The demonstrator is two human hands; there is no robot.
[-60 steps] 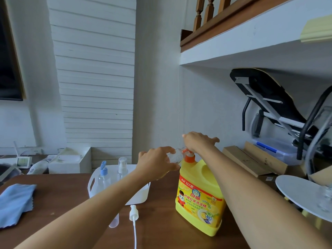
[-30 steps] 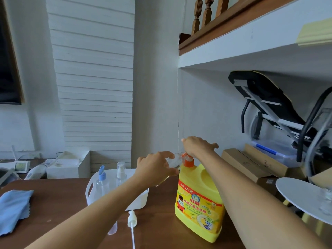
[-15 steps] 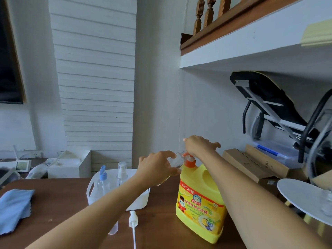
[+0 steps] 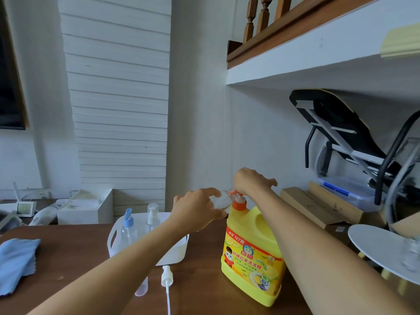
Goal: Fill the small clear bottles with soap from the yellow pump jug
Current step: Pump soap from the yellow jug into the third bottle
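The yellow pump jug (image 4: 251,253) stands on the brown table (image 4: 68,264), topped by an orange pump (image 4: 238,202). My right hand (image 4: 251,181) rests on top of the pump head with fingers bent over it. My left hand (image 4: 196,210) grips a small clear bottle (image 4: 220,199), tilted with its mouth at the pump's spout. A loose white pump top with its tube (image 4: 167,283) lies on the table in front, beside a clear cap (image 4: 142,289).
A white basket (image 4: 113,237) behind my left arm holds a blue-capped bottle (image 4: 127,226) and a clear spray bottle (image 4: 152,214). A blue cloth (image 4: 17,262) lies at the left. A white round tray (image 4: 384,248) juts in at the right, cardboard boxes (image 4: 318,208) behind it.
Both hands have stayed at the pump with the bottle under the spout. The right hand dipped slightly and came back up; only the view has shifted a little.
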